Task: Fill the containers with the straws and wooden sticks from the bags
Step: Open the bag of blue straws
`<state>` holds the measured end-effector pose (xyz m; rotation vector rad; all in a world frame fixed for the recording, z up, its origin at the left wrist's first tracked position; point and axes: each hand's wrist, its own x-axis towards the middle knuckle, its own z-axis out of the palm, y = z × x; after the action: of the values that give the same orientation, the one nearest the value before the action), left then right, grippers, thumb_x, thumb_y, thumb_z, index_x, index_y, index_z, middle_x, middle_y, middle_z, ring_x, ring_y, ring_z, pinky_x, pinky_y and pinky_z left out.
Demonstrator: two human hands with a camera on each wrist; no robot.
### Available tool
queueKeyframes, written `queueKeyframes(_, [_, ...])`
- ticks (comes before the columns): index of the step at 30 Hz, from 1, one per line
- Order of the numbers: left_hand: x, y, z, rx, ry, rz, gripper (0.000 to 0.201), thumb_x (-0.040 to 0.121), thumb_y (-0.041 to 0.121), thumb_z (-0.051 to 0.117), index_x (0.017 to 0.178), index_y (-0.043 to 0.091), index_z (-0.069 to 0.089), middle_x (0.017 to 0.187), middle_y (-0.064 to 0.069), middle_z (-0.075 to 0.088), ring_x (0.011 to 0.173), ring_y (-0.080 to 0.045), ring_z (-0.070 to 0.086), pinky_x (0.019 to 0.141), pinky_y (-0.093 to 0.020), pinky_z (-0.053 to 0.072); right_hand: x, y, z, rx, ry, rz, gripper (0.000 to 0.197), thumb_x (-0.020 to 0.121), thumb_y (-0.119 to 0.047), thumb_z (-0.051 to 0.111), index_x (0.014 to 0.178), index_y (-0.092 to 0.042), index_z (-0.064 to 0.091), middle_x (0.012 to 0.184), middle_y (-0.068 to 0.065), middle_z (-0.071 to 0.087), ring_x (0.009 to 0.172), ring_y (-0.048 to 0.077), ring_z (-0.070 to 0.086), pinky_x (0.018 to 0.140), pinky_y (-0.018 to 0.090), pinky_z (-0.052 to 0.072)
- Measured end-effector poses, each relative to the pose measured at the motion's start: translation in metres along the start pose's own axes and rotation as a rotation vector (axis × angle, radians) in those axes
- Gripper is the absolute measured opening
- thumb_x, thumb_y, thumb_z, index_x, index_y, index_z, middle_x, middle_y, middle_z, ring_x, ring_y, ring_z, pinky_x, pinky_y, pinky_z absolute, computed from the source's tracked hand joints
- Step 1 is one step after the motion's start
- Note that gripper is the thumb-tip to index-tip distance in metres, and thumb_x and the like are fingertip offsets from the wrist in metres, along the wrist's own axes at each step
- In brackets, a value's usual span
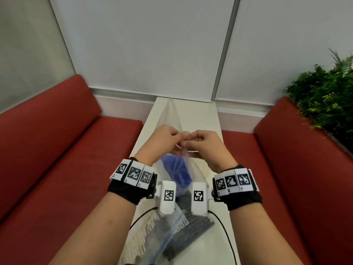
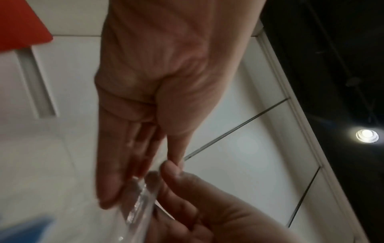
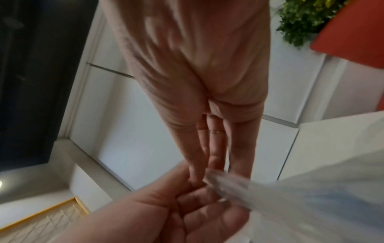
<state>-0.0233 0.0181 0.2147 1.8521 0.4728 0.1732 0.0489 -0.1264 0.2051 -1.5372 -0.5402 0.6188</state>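
Observation:
Above the narrow white table, both hands meet at the top edge of a clear plastic bag that holds blue straws. My left hand pinches the bag's rim between thumb and fingers, and my right hand pinches it right beside. The left wrist view shows the crumpled clear rim between the left fingers and the right hand. From the right wrist, the bag runs off to the right. No containers are in view.
Nearer to me on the table lie a bag of wooden sticks and a zip bag of black straws. Red sofas flank the table on both sides. A green plant stands at the right. Black cables trail from the wrist cameras.

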Motion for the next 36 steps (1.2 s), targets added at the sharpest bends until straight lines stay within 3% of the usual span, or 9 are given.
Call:
queueKeyframes(4, [0.003,-0.008,-0.006,-0.128,0.103,0.044,0.03,0.08,0.009,0.076,0.084,-0.017,0.062,0.078,-0.027,0.07,0.069,-0.031,0.074,0.071,-0.041,0.061,-0.004,0.006,0.0,0.038,0.005,0.035,0.021,0.086,0.001,0.075,0.102,0.012,0.067,0.098,0.026,0.074,0.086,0.03,0.075,0.074,0.034,0.063])
queueKeyframes(12, [0.001,-0.007,0.002,-0.244,0.209,0.087,0.04,0.07,0.022,0.087,0.063,0.004,0.052,0.064,-0.019,0.067,0.063,-0.032,0.073,0.059,-0.032,0.059,0.0,0.004,-0.005,-0.168,-0.026,-0.022,0.007,0.087,0.0,0.071,0.088,0.007,0.071,0.077,0.019,0.071,0.068,0.025,0.069,0.074,0.039,0.063])
queueKeyframes(15, [0.002,-0.01,0.003,-0.365,0.164,0.057,0.04,0.085,0.03,0.075,0.087,-0.007,0.059,0.074,-0.021,0.069,0.07,-0.029,0.072,0.066,-0.035,0.06,0.003,0.006,-0.011,-0.169,0.071,-0.018,0.008,0.091,0.002,0.061,0.086,0.007,0.065,0.079,0.024,0.07,0.07,0.031,0.07,0.074,0.044,0.064])
queueKeyframes(18, [0.011,-0.022,0.0,-0.844,0.19,-0.115,0.024,0.098,0.019,0.057,0.093,-0.004,0.055,0.065,-0.013,0.063,0.062,-0.025,0.067,0.069,-0.044,0.061,0.006,0.021,-0.019,0.042,0.269,0.046,0.007,0.097,0.002,0.048,0.093,-0.002,0.053,0.087,0.026,0.07,0.076,0.033,0.072,0.072,0.046,0.064])
queueKeyframes(22, [0.017,-0.049,-0.012,-1.414,0.08,-0.423,0.029,0.103,0.006,0.038,0.078,0.016,0.049,0.054,0.002,0.041,0.045,-0.005,0.037,0.046,-0.013,0.039,0.006,0.045,-0.032,0.759,0.373,0.255,0.016,0.104,0.005,0.034,0.096,-0.001,0.047,0.095,0.025,0.059,0.081,0.034,0.066,0.062,0.039,0.062])
queueKeyframes(25, [0.016,-0.072,-0.013,-1.134,0.016,-0.426,0.033,0.096,0.029,0.06,0.066,0.018,0.05,0.05,0.006,0.031,0.038,-0.006,0.032,0.044,-0.018,0.043,0.01,0.061,-0.041,1.384,0.371,0.509,0.027,0.108,0.002,0.024,0.093,-0.002,0.046,0.086,0.017,0.051,0.07,0.016,0.045,0.058,0.027,0.042])
queueKeyframes(27, [0.01,-0.079,-0.011,-0.72,-0.093,-0.372,0.038,0.079,0.05,0.076,0.08,0.014,0.061,0.062,0.003,0.044,0.048,-0.011,0.048,0.053,-0.029,0.054,0.012,0.072,-0.04,1.358,0.332,0.596,0.028,0.107,-0.001,0.026,0.087,-0.004,0.046,0.067,0.009,0.045,0.062,0.01,0.03,0.057,0.024,0.032])
queueKeyframes(31, [0.0,-0.093,-0.001,-0.217,-0.281,-0.346,0.056,0.069,0.051,0.083,0.113,0.021,0.064,0.1,-0.004,0.075,0.089,-0.024,0.073,0.068,-0.036,0.059,0.011,0.092,-0.025,0.867,0.241,0.61,0.017,0.103,-0.018,0.05,0.088,-0.01,0.054,0.045,0.002,0.043,0.039,0.009,0.033,0.039,0.019,0.029])
queueKeyframes(36, [0.013,-0.111,0.008,0.16,0.184,-0.306,0.048,0.096,0.046,0.051,0.112,0.002,0.064,0.102,-0.016,0.069,0.092,-0.033,0.066,0.085,-0.042,0.055,-0.002,0.116,-0.015,0.128,0.097,0.397,0.033,0.098,-0.04,0.063,0.117,-0.014,0.065,0.053,-0.008,0.062,0.039,0.004,0.053,0.037,0.018,0.037])
